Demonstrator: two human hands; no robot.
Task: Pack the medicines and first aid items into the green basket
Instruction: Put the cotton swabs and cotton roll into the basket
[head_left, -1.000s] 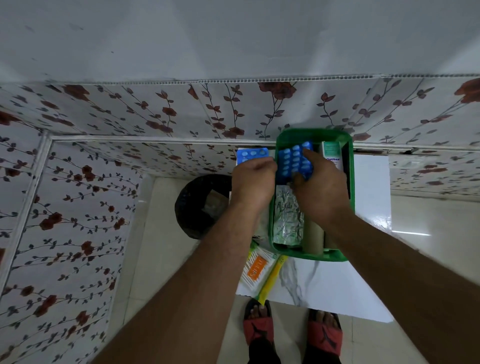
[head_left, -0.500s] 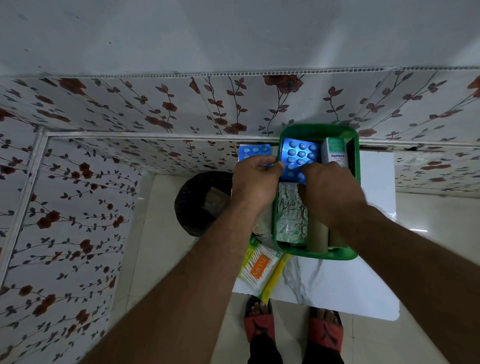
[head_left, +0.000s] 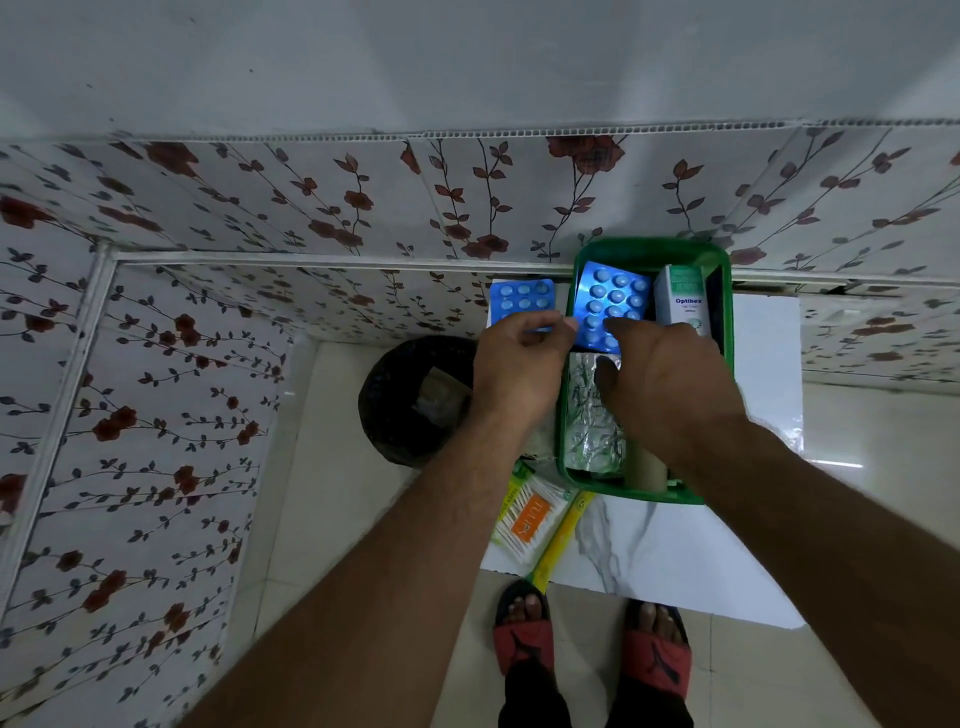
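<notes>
- My left hand (head_left: 519, 369) pinches the near edge of a blue blister pack (head_left: 522, 301) that lies on the white table (head_left: 763, 332), just left of the green basket (head_left: 724, 270) and outside it
- My right hand (head_left: 670, 379) reaches into the basket, its fingertips (head_left: 621, 327) resting on a second, larger blue blister pack of round tablets (head_left: 613, 301), which leans tilted against the basket's far end; the fingers are loosely spread on the pack, and I cannot tell whether they grip it
- A white and green carton marked Optibex (head_left: 684, 301) stands upright in the basket's far right corner, just beside the tilted pack
- A silver foil strip (head_left: 592, 426) lies along the basket's left side, partly under my right hand, with a cardboard-coloured roll (head_left: 647, 467) at the near end beside it
- The basket sits on the table against the flowered wall panel (head_left: 363, 202)
- A pack of cotton buds with an orange label (head_left: 527, 519) and a yellow-green stick-like item (head_left: 563, 535) lie at the table's near left corner, outside the basket
- A black bin (head_left: 400, 395) stands on the floor left of the table
- My feet in red and black sandals (head_left: 524, 634) show below the table's near edge
</notes>
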